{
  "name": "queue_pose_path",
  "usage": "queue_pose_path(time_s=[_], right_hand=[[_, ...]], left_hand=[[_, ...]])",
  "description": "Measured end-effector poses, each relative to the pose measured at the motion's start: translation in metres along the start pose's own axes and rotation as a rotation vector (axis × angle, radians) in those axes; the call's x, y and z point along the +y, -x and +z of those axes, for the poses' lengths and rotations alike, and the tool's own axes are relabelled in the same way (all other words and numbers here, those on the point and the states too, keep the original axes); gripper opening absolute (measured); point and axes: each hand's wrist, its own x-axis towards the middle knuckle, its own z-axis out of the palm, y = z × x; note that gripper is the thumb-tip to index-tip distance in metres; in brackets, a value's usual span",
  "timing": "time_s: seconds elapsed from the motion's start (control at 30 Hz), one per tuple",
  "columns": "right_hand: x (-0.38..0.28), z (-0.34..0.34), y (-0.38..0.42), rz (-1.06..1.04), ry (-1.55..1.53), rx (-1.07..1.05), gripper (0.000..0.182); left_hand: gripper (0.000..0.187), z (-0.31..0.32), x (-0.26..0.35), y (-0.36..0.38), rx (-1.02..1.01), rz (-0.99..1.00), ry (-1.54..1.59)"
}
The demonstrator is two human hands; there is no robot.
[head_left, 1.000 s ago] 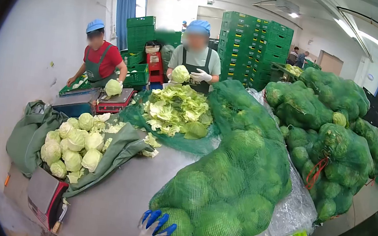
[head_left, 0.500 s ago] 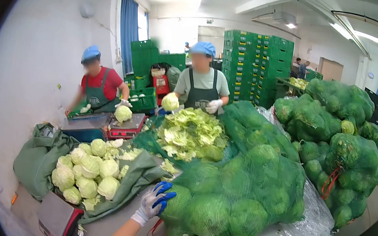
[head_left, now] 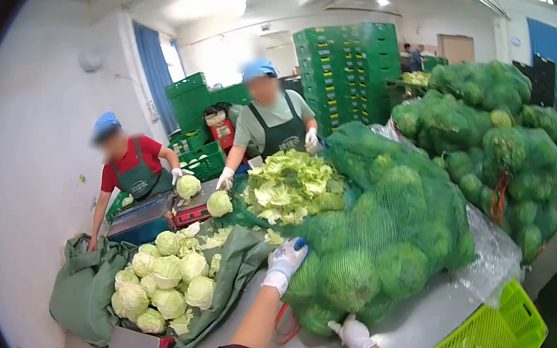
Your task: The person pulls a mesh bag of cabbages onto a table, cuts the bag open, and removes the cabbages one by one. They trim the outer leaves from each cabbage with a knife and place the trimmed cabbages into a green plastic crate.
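A large green mesh sack of cabbages (head_left: 349,279) lies before me on the grey metal table (head_left: 225,322). My left hand (head_left: 287,259), in a white glove with blue fingertips, is closed on the mesh at the sack's upper left side. At its lower front edge, my right hand (head_left: 354,334), in a white glove, grips the bottom of the sack; some fingertips are hidden against it. A red tie (head_left: 287,324) hangs between my hands. Trimmed pale cabbages (head_left: 170,278) lie in an opened green cloth sack (head_left: 224,290) to the left.
Loose leaves (head_left: 294,189) are heaped behind the sack. Two co-workers stand across the table near a red scale (head_left: 190,213). A lime-green crate (head_left: 491,346) is at right, beside plastic film (head_left: 493,255). More mesh sacks (head_left: 510,152) are piled behind; green crates (head_left: 345,70) are stacked farther back.
My view has tilted and shifted. Both hands remain at the mesh sack. One co-worker has lowered a cabbage beside the scale; the red-sleeved co-worker's arm now reaches down to the cloth sack.
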Motion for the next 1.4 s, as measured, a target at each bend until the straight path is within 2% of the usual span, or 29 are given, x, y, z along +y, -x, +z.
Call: queue_pose_path(time_s=[0.17,0.33,0.37,0.4,0.47,0.53,0.6,0.73,0.8,0.83,0.93,1.07,1.27,1.4], right_hand=[[0.001,-0.003,0.012,0.011,0.008,0.008,0.069],[0.008,-0.018,0.033,-0.089,0.012,-0.069,0.045],[-0.001,-0.020,0.037,-0.172,-0.047,0.071,0.039],[-0.009,-0.024,0.038,-0.168,-0.050,0.075,0.039],[-0.051,-0.068,0.049,-0.357,-0.031,0.383,0.034],[-0.065,-0.093,0.030,-0.488,-0.043,0.685,0.028],[-0.075,-0.122,0.013,-0.484,0.032,0.863,0.022],[-0.068,-0.142,-0.040,-0.527,0.143,1.002,0.017],[-0.068,-0.140,-0.053,-0.464,0.135,1.057,0.018],[-0.065,-0.136,-0.056,-0.483,0.006,1.120,0.013],[-0.057,-0.130,-0.060,-0.468,-0.015,1.174,0.011],[-0.053,-0.131,-0.060,-0.523,-0.007,1.158,0.014],[-0.052,-0.132,-0.059,-0.541,-0.018,1.161,0.013],[-0.051,-0.133,-0.059,-0.556,-0.029,1.154,0.012]], left_hand=[[0.044,0.001,-0.002,0.010,0.078,0.016,0.045],[0.047,0.003,-0.008,0.003,0.051,0.002,0.047],[0.047,0.003,-0.009,-0.004,0.053,0.013,0.047],[0.048,0.005,-0.011,-0.008,0.038,0.001,0.036],[0.050,0.003,-0.010,-0.004,0.015,-0.017,0.020],[0.054,-0.003,-0.003,0.003,0.053,-0.017,0.083],[0.056,0.000,-0.006,0.004,0.082,-0.010,0.087],[0.056,0.006,-0.017,-0.006,0.043,0.034,0.133],[0.056,0.006,-0.016,-0.005,0.041,0.047,0.096],[0.057,0.008,-0.018,-0.008,0.027,0.042,0.099],[0.057,0.002,-0.012,-0.005,0.008,0.027,0.041],[0.058,-0.002,-0.016,-0.013,-0.095,0.014,0.130],[0.050,0.003,-0.025,-0.015,-0.034,0.110,0.263],[0.043,0.007,-0.027,-0.014,-0.039,0.045,0.360]])
